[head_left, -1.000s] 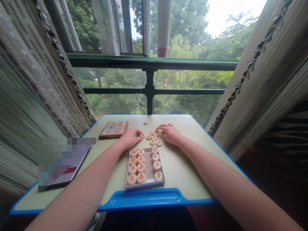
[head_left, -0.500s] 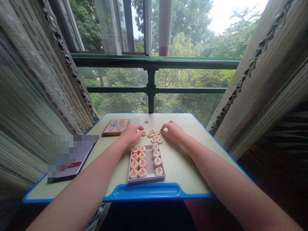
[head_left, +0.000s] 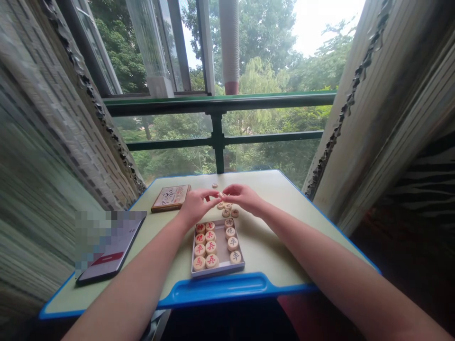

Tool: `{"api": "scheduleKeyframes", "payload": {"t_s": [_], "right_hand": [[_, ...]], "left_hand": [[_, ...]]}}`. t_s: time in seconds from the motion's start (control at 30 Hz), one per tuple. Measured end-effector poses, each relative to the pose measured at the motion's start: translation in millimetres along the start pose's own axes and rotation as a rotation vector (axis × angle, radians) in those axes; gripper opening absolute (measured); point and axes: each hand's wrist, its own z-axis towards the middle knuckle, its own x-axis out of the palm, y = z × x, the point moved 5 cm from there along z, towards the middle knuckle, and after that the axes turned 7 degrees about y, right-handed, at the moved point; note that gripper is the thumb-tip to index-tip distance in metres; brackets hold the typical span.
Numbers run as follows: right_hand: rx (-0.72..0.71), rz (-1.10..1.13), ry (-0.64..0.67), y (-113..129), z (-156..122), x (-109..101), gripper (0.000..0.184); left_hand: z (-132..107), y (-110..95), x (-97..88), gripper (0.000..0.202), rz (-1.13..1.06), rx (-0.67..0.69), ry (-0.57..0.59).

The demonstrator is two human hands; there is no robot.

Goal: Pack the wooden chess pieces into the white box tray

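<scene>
A shallow grey tray point(head_left: 218, 272) near the table's front edge holds several round wooden chess pieces with red and dark characters. Just beyond it lies a small loose pile of the same pieces point(head_left: 227, 210). My left hand point(head_left: 196, 204) and my right hand point(head_left: 242, 196) are raised a little above that pile, fingertips meeting. Between them they pinch one wooden piece point(head_left: 221, 195). A single piece point(head_left: 214, 185) lies apart, farther back on the table.
The green table has a blue rim point(head_left: 220, 290) with a groove at the front. A wooden box lid point(head_left: 171, 197) lies at the back left, a dark phone or booklet point(head_left: 112, 251) at the left. A green railing point(head_left: 217, 137) and woven blinds frame the window.
Both hands have lifted off the table and come together over the loose pile, now pinching a piece between them. The view has tilted slightly.
</scene>
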Motion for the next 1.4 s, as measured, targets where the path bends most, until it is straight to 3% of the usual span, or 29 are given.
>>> {"api": "scheduleKeyframes", "payload": {"t_s": [0.2, 0.47, 0.73, 0.97, 1.17, 1.33, 1.4], "right_hand": [[0.046, 0.154, 0.077, -1.1, -0.9, -0.8, 0.025], [0.104, 0.158, 0.084, -9.2, -1.6, 5.6, 0.021], [0.001, -0.105, -0.006, 10.2, -7.1, -1.5, 0.023], [-0.16, -0.377, -0.09, 32.5, -16.5, 3.2, 0.023], [-0.23, -0.447, -0.137, 50.9, -48.8, 8.0, 0.025], [-0.219, -0.479, -0.138, 52.3, -97.0, 13.3, 0.023], [-0.212, -0.497, -0.138, 48.4, -113.4, 16.7, 0.022]], "left_hand": [[-0.2, 0.7, 1.0, 0.031, -0.101, -0.014, -0.001], [1.5, 14.3, 10.5, 0.035, -0.502, -0.204, 0.188], [-0.6, 1.5, 7.0, 0.041, -0.562, -0.183, 0.205], [-1.5, 3.2, 1.4, 0.041, -0.577, -0.124, 0.158], [-15.5, -27.7, -16.7, 0.033, -0.229, 0.031, 0.086], [-48.2, -62.3, -13.3, 0.034, -0.11, 0.173, 0.216], [-65.7, -70.4, -11.3, 0.033, -0.066, 0.22, 0.179]]}}
